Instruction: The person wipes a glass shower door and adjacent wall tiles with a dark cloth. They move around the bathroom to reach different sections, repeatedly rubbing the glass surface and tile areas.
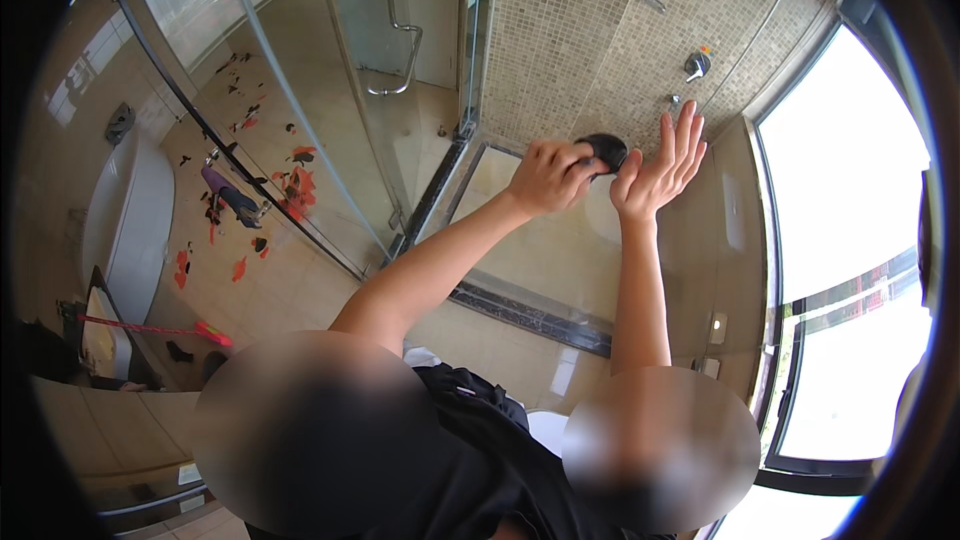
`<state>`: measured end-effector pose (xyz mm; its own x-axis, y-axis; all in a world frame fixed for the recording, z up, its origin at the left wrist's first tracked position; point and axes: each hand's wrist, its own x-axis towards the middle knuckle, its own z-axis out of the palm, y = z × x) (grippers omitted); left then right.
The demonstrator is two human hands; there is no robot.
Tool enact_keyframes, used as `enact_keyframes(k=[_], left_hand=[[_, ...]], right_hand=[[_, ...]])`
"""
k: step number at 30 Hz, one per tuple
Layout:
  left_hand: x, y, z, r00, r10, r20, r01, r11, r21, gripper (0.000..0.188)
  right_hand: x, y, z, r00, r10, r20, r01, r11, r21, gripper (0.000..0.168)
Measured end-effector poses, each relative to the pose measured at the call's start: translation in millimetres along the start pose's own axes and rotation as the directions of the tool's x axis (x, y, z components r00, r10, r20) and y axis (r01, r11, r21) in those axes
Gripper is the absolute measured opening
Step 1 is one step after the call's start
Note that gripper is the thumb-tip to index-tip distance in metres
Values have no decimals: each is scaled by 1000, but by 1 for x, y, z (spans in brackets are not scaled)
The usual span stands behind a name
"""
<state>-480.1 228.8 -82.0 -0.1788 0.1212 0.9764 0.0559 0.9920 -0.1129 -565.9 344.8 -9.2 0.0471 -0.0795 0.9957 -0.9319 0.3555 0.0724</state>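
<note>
My left hand [551, 176] is closed around a small, dark, rounded object [609, 150], whose exact kind I cannot tell. Just right of it, my right hand [658, 169] is raised with its fingers apart and pointing up; nothing shows in its grasp. The thumb of my right hand is close to the dark object, and whether they touch is unclear. Both arms reach out over the floor of a shower area, towards a wall of small mosaic tiles [570, 30]. A shower valve [697, 64] is mounted on that wall beyond my right hand.
A glass shower door with a bent metal handle [412, 52] stands ahead left. Black stone curbs [532, 319] edge the shower floor. Red and black scraps [298, 191] litter the left floor near a white bathtub [139, 217] and a pink-red brush head [214, 331]. A window [840, 180] is at right.
</note>
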Motion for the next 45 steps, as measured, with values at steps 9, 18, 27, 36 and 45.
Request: enact_keyframes(k=[9,18,27,36,45], left_hand=[[24,-26,-42,984,-157,90,174,957,-233,37],[22,-115,-139,956,-139,258,203,949,-241,87],[47,-134,-133,976,-109,188,114,993,-20,62],[134,-40,-76,972,127,196,-90,978,-186,62],[135,-9,-13,992,50,116,-59,995,79,52]], right_hand=[[-19,-61,11,986,-33,163,15,993,114,41],[-24,-138,64,951,-59,303,9,986,165,51],[-1,-85,46,931,-248,269,267,963,-37,59],[47,3,-34,991,137,-6,-136,979,-148,44],[32,15,-22,991,-103,89,114,985,-128,44]])
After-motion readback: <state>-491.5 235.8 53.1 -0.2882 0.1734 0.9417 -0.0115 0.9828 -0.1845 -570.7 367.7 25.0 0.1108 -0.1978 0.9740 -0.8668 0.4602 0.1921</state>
